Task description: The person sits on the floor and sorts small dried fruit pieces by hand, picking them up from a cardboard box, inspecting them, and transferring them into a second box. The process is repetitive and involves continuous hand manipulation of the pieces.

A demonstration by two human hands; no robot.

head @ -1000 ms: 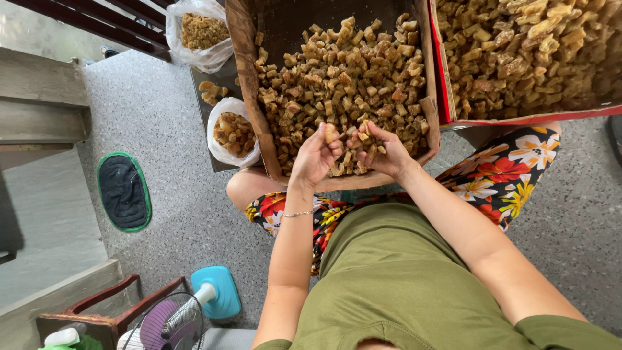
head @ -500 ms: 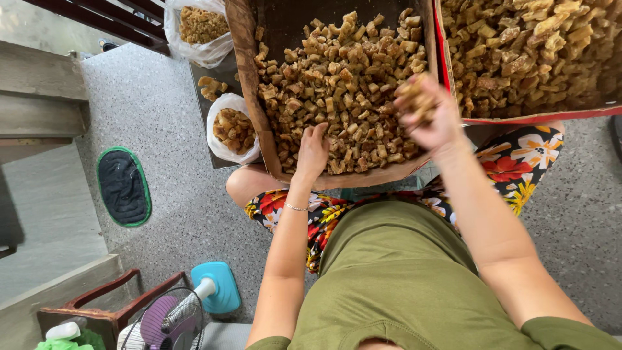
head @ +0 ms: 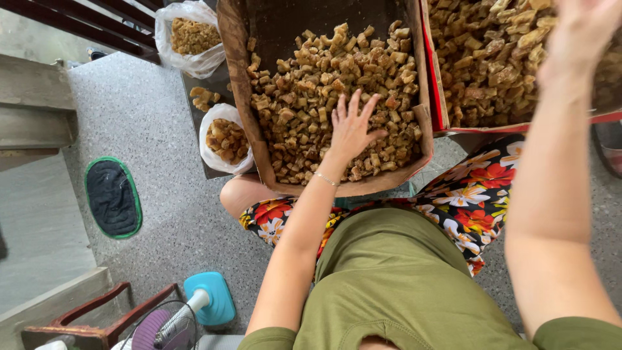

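Item: sorting of brown fried chunks (head: 311,84). Left hand (head: 350,129), grip spread flat, holding nothing, rests on chunks in cardboard box (head: 424,133) at 12 o'clock. Right hand (head: 580,32) raised over red-edged box (head: 435,97) at 1 o'clock; grip indiscernible. Next: closing fingers on chunks.

Brown carton (head: 259,123) at centre, open, full of fried brown chunks. Red-edged carton (head: 435,78) just right of it, also full. Two clear plastic bags of chunks at left: upper bag (head: 188,39), lower bag (head: 223,139).
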